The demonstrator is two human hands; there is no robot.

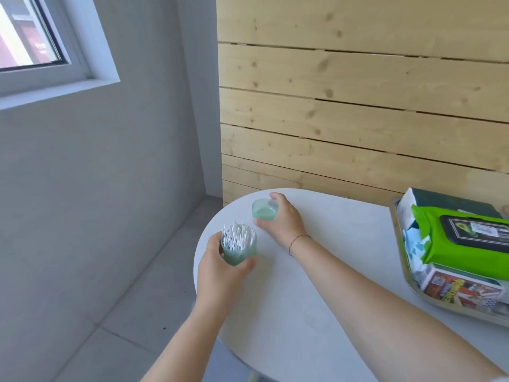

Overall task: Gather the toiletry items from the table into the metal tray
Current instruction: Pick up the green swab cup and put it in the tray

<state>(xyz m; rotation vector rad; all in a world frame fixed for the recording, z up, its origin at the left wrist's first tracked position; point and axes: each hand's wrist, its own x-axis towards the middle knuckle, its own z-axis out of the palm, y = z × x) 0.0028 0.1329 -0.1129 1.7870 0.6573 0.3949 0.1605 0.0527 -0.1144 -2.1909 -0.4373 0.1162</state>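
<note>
Left hand point(220, 274): curled round green swab cup point(239, 250), upright.
Right hand point(283, 221): pinched green lid point(264, 208), tilted, over table point(316, 285).
Metal tray point(412, 285): held wipes pack point(465, 238) at right.

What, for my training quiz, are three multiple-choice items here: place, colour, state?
1. The grey metal tray sits: A) on the white round table's right side; B) on the floor; C) on the windowsill.
2. The flip-lid wipes pack in it is: A) red; B) bright green; C) black.
3. The translucent green cup of white cotton swabs is: A) capped; B) uncapped; C) overturned.
Key: 1A, it rests on the tabletop; 2B, its wrapper is green; 3B, left hand grips it, right hand holds its green lid apart.
</note>
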